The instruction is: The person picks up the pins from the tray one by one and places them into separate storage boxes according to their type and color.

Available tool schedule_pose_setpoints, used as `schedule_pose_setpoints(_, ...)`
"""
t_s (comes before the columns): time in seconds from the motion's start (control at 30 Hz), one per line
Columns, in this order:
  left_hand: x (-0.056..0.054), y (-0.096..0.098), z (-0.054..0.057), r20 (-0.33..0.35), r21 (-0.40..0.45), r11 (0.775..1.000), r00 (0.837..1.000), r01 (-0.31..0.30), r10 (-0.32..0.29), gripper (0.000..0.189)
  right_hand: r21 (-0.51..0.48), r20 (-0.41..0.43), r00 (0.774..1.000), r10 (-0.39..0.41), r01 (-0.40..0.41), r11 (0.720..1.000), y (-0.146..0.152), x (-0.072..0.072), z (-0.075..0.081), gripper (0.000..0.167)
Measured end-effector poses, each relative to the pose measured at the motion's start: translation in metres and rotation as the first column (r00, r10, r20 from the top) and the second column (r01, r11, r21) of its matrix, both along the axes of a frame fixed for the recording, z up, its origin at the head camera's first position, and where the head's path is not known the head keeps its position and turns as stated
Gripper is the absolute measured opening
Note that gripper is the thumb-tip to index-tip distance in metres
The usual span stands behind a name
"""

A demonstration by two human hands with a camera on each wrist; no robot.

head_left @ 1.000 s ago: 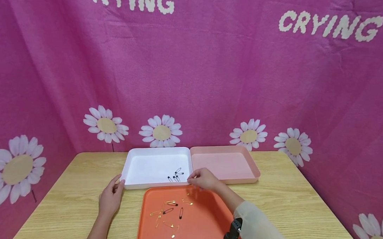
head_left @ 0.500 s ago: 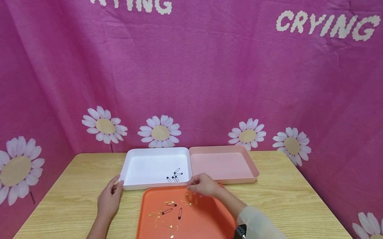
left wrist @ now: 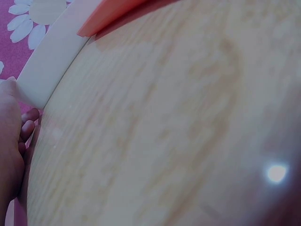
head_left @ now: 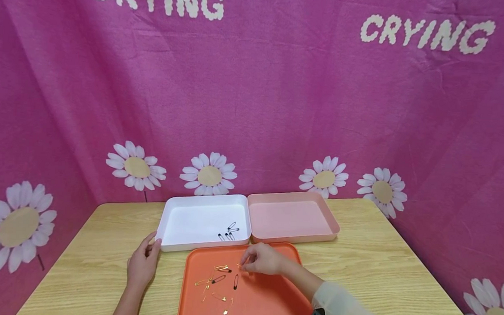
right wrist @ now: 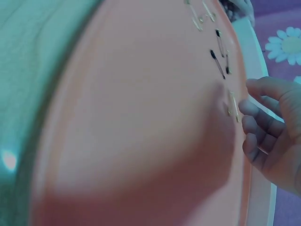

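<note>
1. Left hand (head_left: 141,264) grips the white tray's (head_left: 195,220) near-left corner.
2. Black pins (head_left: 234,230) sit toward its near-right edges.
3. Orange tray (head_left: 268,299): loose pins (head_left: 218,279) lie left, open floor spreads right.
4. Right hand (head_left: 262,259), fingertips slightly parted, right by a gold pin (right wrist: 235,106)!
5. Pink tray (head_left: 291,217) abuts the white.

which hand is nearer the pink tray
Right. The right hand is just in front of the pink tray; the left hand is farther left, touching the white tray.
</note>
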State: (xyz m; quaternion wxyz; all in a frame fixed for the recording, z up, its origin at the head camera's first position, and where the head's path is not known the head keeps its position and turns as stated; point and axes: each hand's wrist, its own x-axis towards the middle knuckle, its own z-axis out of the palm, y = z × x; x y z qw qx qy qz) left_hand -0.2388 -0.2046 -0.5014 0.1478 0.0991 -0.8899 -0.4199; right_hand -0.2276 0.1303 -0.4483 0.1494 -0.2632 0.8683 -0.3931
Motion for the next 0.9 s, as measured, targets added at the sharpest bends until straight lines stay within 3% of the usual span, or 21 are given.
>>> schedule_pose_setpoints(0.37,0.001,0.0,0.0,-0.027,-0.005,1.0,1.0,0.002,-0.002,0.048,0.222,-0.215,0.968,0.125,-0.076,0.972,-0.014,0.009,-0.004,0.006)
schedule_pose_setpoints(0.7,0.0,0.0,0.001,-0.021,-0.007,1.0,1.0,0.01,-0.01,0.049,0.35,-0.255,0.951,0.174,-0.077,0.934,-0.02,0.012,0.003,0.004)
schedule_pose_setpoints(0.9,0.0,-0.001,-0.001,-0.01,-0.006,1.0,1.0,0.007,-0.007,0.049,0.45,-0.257,0.944,0.209,-0.075,0.89,-0.023,0.013,0.005,0.003)
